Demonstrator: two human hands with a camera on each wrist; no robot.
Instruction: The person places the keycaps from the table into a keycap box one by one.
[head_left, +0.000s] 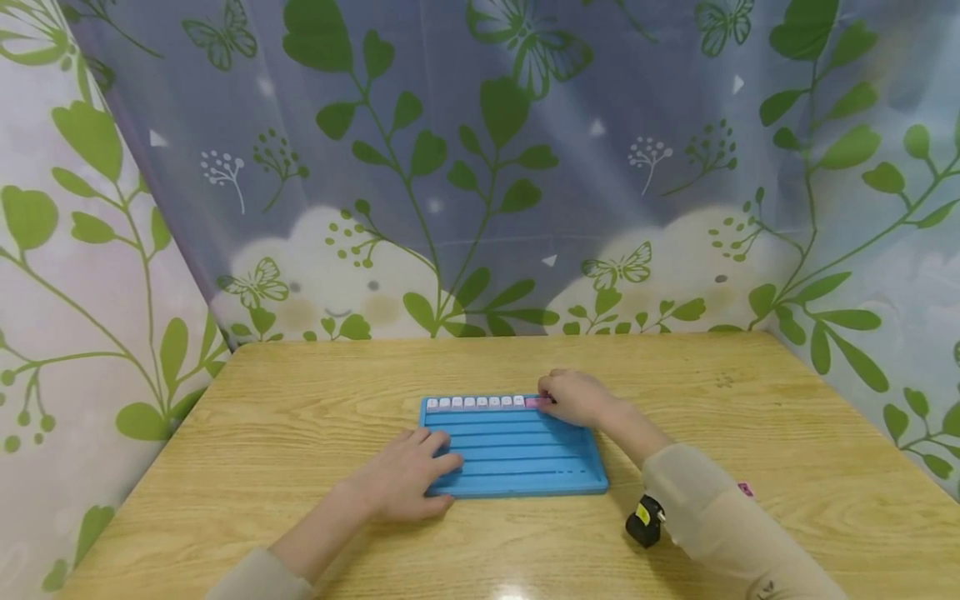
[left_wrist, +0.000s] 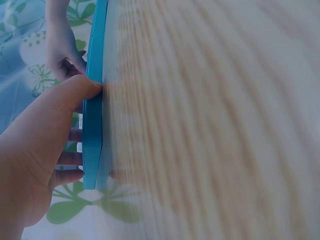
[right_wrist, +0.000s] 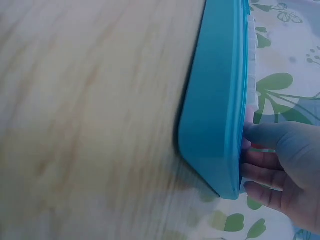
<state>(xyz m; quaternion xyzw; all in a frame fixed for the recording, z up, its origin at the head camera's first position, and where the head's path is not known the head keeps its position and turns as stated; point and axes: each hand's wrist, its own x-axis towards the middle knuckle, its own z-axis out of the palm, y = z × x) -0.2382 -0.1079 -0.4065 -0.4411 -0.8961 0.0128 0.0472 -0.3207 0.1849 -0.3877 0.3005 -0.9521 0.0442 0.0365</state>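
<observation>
A shallow blue tray [head_left: 510, 454] with raised ridges lies on the table. Along its far edge runs a row of small white keycaps [head_left: 476, 402], with a pink keycap [head_left: 534, 402] at the right end of the row. My right hand [head_left: 577, 398] reaches over the far right corner, thumb and fingers pinching at a pink piece there; in the right wrist view the fingers [right_wrist: 265, 175] partly hide it. My left hand [head_left: 408, 477] rests on the tray's near left part, fingers spread over the ridges. In the left wrist view its thumb [left_wrist: 87, 86] touches the front side of the tray.
On the wooden table [head_left: 300, 400], right of the tray, stands a small black object [head_left: 645, 522] with a yellow label, close to my right sleeve. A small pink piece [head_left: 745, 489] lies beyond that sleeve. A leaf-printed curtain [head_left: 450, 167] hangs behind the table.
</observation>
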